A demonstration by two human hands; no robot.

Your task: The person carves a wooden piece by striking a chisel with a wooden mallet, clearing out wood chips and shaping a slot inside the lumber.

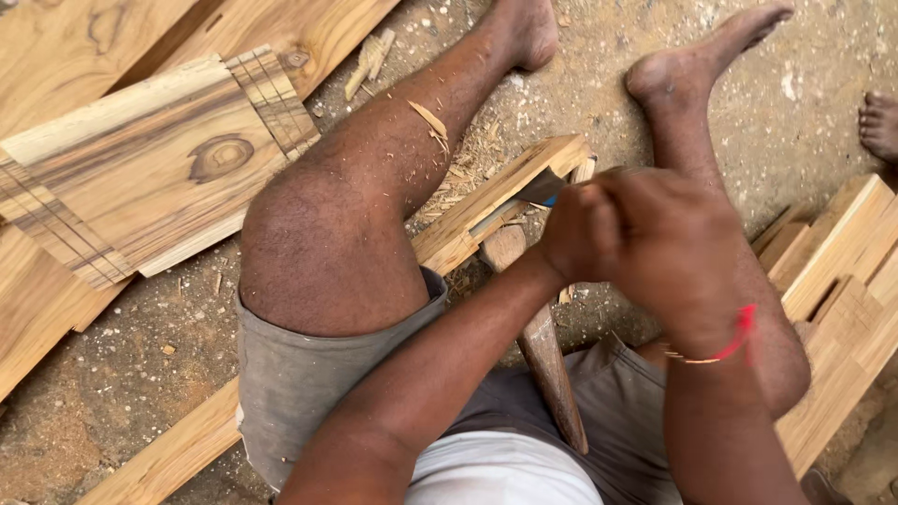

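Seen from the head camera, a long wooden plank (pixel 486 210) is laid slantwise across a sawdust-strewn floor (pixel 112 374) and is pinned under the bare left leg (pixel 327 234) of the seated person, apparently so that it is held steady. Near its far end a chisel (pixel 541 190), of which a dark blade and a touch of blue are visible, is set against the wood. The left hand (pixel 575 234) is closed around the tool, its grip tight and fully wrapped, while the right hand (pixel 669 248), marked by a red thread at the wrist, is folded over it from the outer side; whether that hand has hold of the chisel itself or only presses on the other hand cannot be told. Both hands are kept close together above the plank's edge, seemingly so that the blade is guided with weight from both arms. A wooden-handled mallet (pixel 547 351) is left lying between the thighs, its head just beside the plank. Fresh shavings (pixel 463 159) are scattered beside the knee. A notched, grained panel (pixel 150 168) is stacked on other boards at the upper left, and further timber (pixel 842 299) is piled at the right, beside another person's bare foot (pixel 879 122).
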